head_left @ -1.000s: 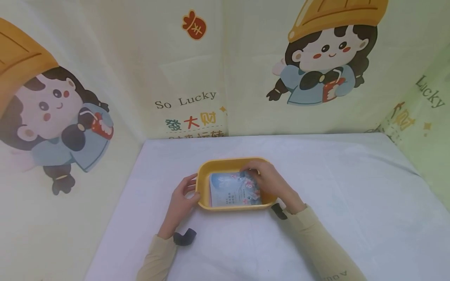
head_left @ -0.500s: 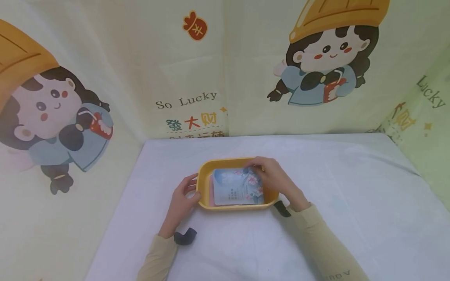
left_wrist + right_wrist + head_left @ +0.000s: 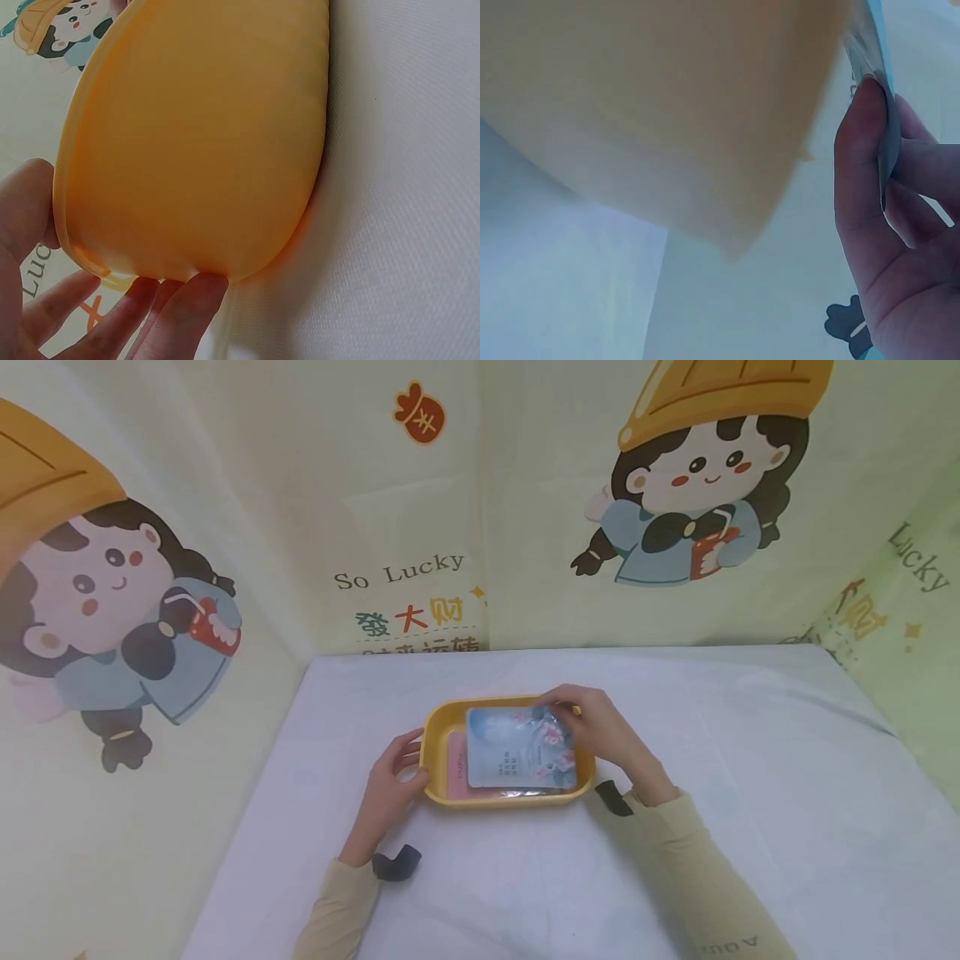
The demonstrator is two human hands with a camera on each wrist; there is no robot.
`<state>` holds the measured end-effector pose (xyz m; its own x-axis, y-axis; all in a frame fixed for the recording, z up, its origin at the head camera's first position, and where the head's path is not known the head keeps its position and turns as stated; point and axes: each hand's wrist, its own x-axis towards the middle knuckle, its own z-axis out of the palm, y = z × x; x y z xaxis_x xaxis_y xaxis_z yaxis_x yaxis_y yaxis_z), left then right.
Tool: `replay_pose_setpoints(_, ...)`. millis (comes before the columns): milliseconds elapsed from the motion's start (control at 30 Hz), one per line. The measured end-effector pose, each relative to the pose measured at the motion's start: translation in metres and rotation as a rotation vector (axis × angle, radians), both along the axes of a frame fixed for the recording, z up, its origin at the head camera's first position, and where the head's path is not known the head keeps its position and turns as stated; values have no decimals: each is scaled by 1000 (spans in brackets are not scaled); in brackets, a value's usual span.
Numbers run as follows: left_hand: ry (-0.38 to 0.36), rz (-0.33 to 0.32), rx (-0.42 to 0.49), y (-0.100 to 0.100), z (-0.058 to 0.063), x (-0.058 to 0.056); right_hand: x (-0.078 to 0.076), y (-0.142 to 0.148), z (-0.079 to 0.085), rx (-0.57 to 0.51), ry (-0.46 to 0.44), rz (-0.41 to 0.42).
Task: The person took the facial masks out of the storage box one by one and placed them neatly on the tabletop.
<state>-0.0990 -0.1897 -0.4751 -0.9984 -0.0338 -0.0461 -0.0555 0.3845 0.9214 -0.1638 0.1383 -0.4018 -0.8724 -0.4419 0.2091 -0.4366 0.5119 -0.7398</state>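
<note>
A yellow plastic tray [image 3: 442, 727] stands on the white cloth in the head view. My left hand [image 3: 392, 783] grips its left end, thumb at the rim; in the left wrist view its fingertips [image 3: 202, 289] press the outer wall. Over the tray is a flat light-blue sachet [image 3: 513, 752] printed with pink flowers, tilted up. My right hand [image 3: 600, 725] pinches its upper right corner; the right wrist view shows the sachet edge [image 3: 889, 154] between thumb and fingers. A pink packet [image 3: 456, 768] lies beneath it in the tray, mostly hidden.
The white-covered table [image 3: 720, 760] spreads around the tray. Behind it hangs a cream curtain [image 3: 525, 527] with cartoon figures and lettering, and more of it runs along both sides. Dark wrist-camera pieces [image 3: 397, 863] stick out by both wrists.
My right hand has lifted the blue sachet and moved it up and to the right, uncovering part of the pink packet. My left hand stays at the tray's left end.
</note>
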Motion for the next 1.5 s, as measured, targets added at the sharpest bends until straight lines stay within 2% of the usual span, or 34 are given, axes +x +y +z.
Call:
replay_pose_setpoints(333,-3,1,3,1,1,1,0,10,8,-1,11,-21)
replay_pose_setpoints(567,-15,-7,19,2,3,1,-3,21,10,-16,70,-25)
replay_pose_setpoints(700,-4,-7,18,3,4,1,-3,27,13,-12,74,-36)
replay_pose_setpoints(800,3,-15,1,8,18,7,-3,31,15,-7,72,-49)
replay_pose_setpoints(933,-9,-13,-11,9,17,7,-4,38,16,-1,80,-63)
replay_pose_setpoints(1033,-12,-7,4,4,2,2,-6,43,15,3,86,-73)
replay_pose_setpoints(1500,-5,1,-21,7,-1,5,-9,73,15,54,81,-165)
